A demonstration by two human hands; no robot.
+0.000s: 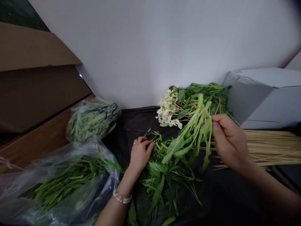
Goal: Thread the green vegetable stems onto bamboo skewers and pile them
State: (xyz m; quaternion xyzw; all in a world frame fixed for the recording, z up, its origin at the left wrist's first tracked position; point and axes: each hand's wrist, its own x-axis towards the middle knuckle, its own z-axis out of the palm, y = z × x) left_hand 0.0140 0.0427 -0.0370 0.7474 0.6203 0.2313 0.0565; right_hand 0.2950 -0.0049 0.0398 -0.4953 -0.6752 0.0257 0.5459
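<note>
My right hand [228,141] is closed on a bunch of leafy greens [185,138] with pale stems, held above the black surface. The stems point up and the leaves hang down to the left. A brown pointed tip shows among the stems. My left hand [141,152], with rings and a beaded bracelet, has its fingers bent together at the edge of a loose pile of leafy greens [162,175]. The thumb and forefinger touch the thin stems there. Behind my right hand lie finished-looking bundles of greens [204,91] on sticks, beside whitish vegetable pieces [166,110] on thin skewers.
Bare wooden skewers [270,147] lie at the right below a white box [265,94]. At the left are an open clear bag of greens [70,179], a tied bag of greens [91,121] and a cardboard box [39,94]. A pale wall [141,53] rises behind.
</note>
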